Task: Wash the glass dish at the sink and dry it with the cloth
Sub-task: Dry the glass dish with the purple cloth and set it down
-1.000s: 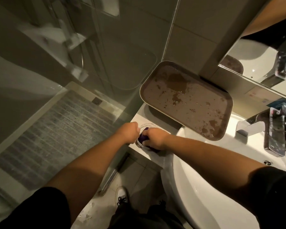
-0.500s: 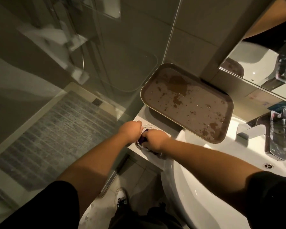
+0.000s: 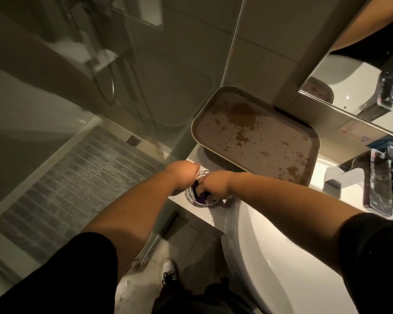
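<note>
I have the dish [image 3: 199,201] sitting on the white ledge [image 3: 216,214] just left of the sink [image 3: 270,257], not over the bowl, which I judge is so the flat surface takes the push of the drying and the glass cannot slip out of a wet grip. My left hand [image 3: 183,175] is curled over the dish's far-left rim, pinning it in place; my right hand [image 3: 216,185] is bunched around the purple cloth [image 3: 200,196] and pressed down into the dish. The two hands sit close together, almost knuckle to knuckle, each clamped on its own thing. I read this as the drying step, with the washing apparently done, though I cannot tell from here how much water is left on the glass. The dish itself looks small, round and clear, with a thick rim that catches light at the near edge; most of it is hidden under my hands and the cloth, so I cannot judge whether the inside is clean. Behind the hands a brown tray [image 3: 259,141] dotted with wet patches rests partly on the ledge and partly over the sink's edge, near the dish but not touching it as far as I can see. The tap [image 3: 340,175] stands well to the right.
</note>
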Tool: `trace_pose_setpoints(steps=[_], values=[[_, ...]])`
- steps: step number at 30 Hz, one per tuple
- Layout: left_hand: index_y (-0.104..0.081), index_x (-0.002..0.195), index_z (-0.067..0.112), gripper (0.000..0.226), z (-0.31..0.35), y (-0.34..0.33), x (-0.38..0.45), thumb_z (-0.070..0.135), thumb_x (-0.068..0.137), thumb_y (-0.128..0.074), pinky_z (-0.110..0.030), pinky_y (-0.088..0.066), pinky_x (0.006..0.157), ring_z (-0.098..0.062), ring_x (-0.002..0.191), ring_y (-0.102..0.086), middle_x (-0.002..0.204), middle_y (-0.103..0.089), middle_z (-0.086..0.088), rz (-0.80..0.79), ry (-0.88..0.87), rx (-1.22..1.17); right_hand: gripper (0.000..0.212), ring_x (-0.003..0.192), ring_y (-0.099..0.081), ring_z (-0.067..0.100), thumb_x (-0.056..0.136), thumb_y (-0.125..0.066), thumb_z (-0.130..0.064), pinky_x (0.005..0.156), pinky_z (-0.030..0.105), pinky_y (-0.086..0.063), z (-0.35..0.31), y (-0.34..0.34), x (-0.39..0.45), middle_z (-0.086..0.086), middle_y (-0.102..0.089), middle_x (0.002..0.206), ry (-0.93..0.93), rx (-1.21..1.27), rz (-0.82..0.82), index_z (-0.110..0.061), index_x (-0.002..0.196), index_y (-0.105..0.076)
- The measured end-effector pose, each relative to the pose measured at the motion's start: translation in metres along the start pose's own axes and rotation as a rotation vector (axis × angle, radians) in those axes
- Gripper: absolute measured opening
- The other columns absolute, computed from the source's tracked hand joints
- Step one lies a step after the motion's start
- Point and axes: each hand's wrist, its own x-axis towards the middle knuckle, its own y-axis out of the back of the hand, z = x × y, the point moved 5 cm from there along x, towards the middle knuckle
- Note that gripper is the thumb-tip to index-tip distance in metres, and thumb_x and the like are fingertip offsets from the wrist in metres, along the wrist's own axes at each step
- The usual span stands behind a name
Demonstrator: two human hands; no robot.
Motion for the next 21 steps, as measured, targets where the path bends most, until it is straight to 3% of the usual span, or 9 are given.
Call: trace_pose_setpoints(steps=[6,10,15,21], values=[[-0.051,0.105,0.006,0.021,-0.003,-0.007,-0.010,0.022,0.100,-0.039,-0.040,-0.045,0.066,-0.036,0.088,-0.061,0.102,-0.065,-0.018,0.083,0.057,0.007,0.034,0.103,-0.060,0.030,0.093,-0.057,-0.028,0.085,0.034,-0.047,-0.003,-0.011,0.004,0.010,-0.061,0.121,-0.226,0.263,0.232,-0.018,0.126,-0.058],[-0.053,0.113,0.001,0.025,-0.004,-0.016,-0.023,0.020,0.101,-0.043,-0.037,-0.040,0.066,-0.039,0.098,-0.062,0.111,-0.065,-0.021,0.112,0.201,-0.050,0.022,0.077,-0.059,0.024,0.093,-0.052,-0.031,0.064,0.031,-0.044,-0.012,-0.015,0.012,0.006,-0.064,0.094,-0.429,0.487,0.390,-0.018,0.108,-0.062],[-0.057,0.115,0.002,0.037,-0.010,-0.019,-0.029,0.030,0.105,-0.036,-0.035,-0.040,0.072,-0.038,0.104,-0.061,0.116,-0.065,-0.022,0.142,0.307,-0.239,0.030,0.106,-0.058,0.029,0.092,-0.060,-0.025,0.079,0.027,-0.036,-0.009,-0.001,0.009,0.011,-0.062,0.118,-0.219,0.391,0.216,-0.013,0.119,-0.062],[-0.050,0.114,0.003,0.032,0.000,-0.002,-0.013,0.028,0.106,-0.031,-0.038,-0.038,0.068,-0.039,0.099,-0.059,0.112,-0.063,-0.022,0.104,0.087,-0.026,0.037,0.115,-0.054,0.032,0.091,-0.062,-0.023,0.093,0.035,-0.042,-0.003,0.003,0.004,0.011,-0.057,0.130,-0.042,0.168,0.013,-0.017,0.128,-0.060]])
